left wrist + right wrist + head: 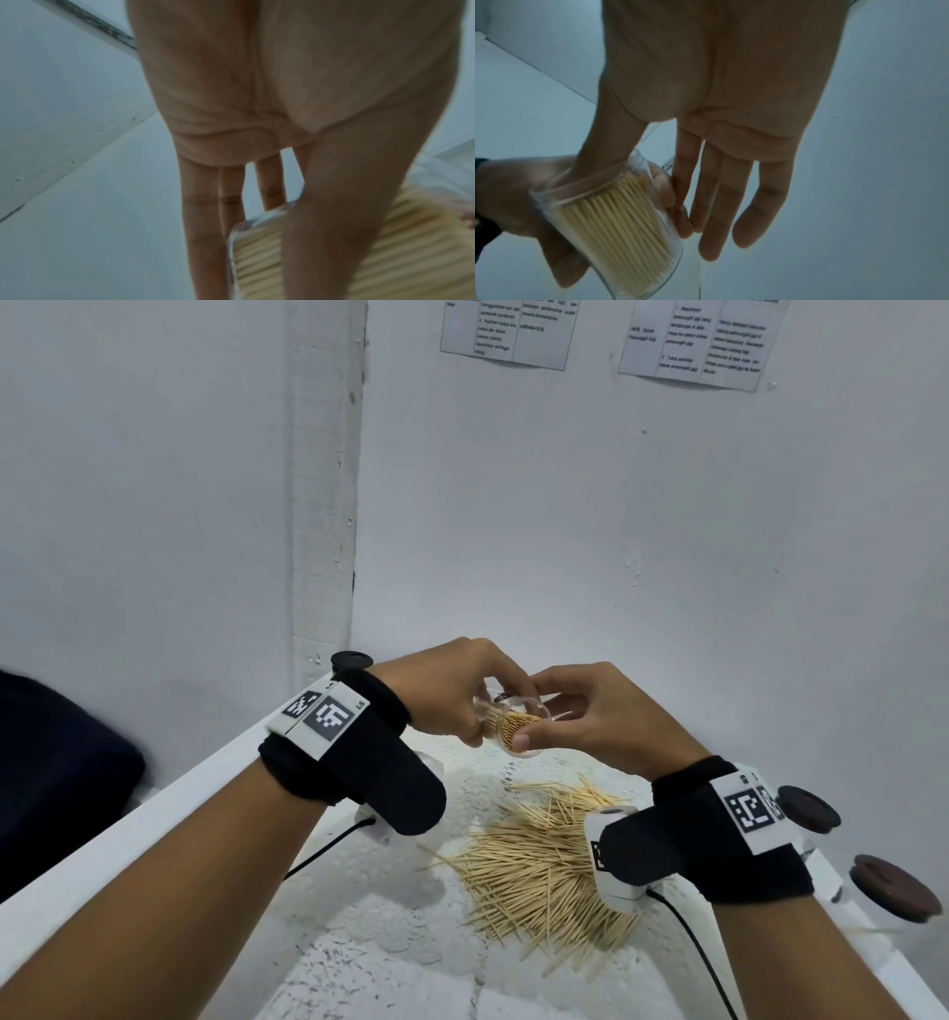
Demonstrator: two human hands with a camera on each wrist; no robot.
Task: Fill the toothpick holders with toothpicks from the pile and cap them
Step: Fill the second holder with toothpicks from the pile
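The left hand [444,693] grips the tilted holder [513,724]. The right hand [595,716], fingers relaxed, presses its thumb on the rim. Keep the holder tilted while seating toothpicks [621,219].

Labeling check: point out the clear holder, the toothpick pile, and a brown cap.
clear holder [608,229], right wrist view, toothpick-filled wall.
toothpick pile [534,865], head view, pile's middle.
brown cap [892,886], head view, top face.

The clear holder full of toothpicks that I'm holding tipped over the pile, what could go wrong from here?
1. The holder is uncapped and tilted with its open mouth toward you, so toothpicks could slide out onto the pile.
2. The left hand grips it, while the right hand seems to steady only the rim with its thumb; the clear wall could slip.
3. The brown caps sit at the right edge, behind the right wrist, and might get knocked.
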